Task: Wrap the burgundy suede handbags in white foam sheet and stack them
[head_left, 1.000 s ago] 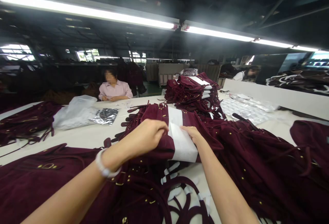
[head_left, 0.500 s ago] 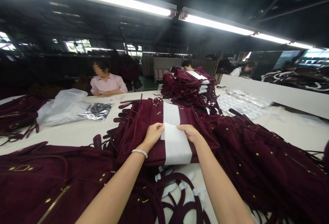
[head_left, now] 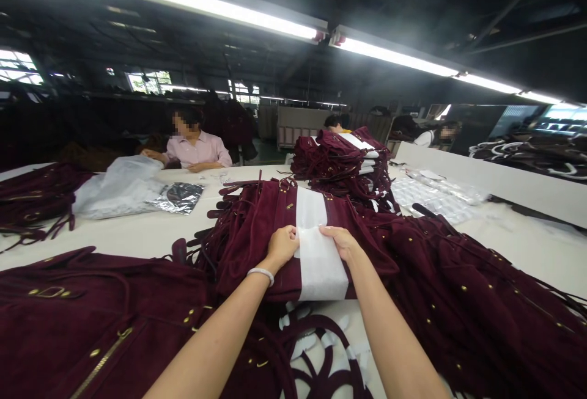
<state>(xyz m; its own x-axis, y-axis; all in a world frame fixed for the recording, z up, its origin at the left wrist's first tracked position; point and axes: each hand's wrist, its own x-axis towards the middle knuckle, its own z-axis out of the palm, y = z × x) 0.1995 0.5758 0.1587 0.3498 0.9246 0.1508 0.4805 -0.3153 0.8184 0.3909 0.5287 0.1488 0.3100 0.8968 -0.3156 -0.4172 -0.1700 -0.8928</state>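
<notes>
Head view: the left hand (head_left: 282,247), near the middle of the frame, has its fingers drawn narrow on the left edge of a white paper band (head_left: 323,274). The right hand (head_left: 345,243) lays its thumb on the band's right side; whether its fingers also pinch the paper, I cannot tell. The band crosses a burgundy bag (head_left: 254,228) lying flat at centre. A second ago the left hand was raised and blurred, and the paper's end stood loose; now both hands meet the band and the overlap lies flatter, so the wrap looks nearly settled.

Just below the bag, wrapped strap loops (head_left: 321,321) spill across the lower middle. Another bag (head_left: 68,307), with a brass zip, fills the lower left; more bags (head_left: 458,301) lie at lower right. Farther out, a banded stack (head_left: 321,164) stands above centre, and a person in a pink shirt (head_left: 199,150) sits upper left, behind a white plastic bag (head_left: 119,188).
</notes>
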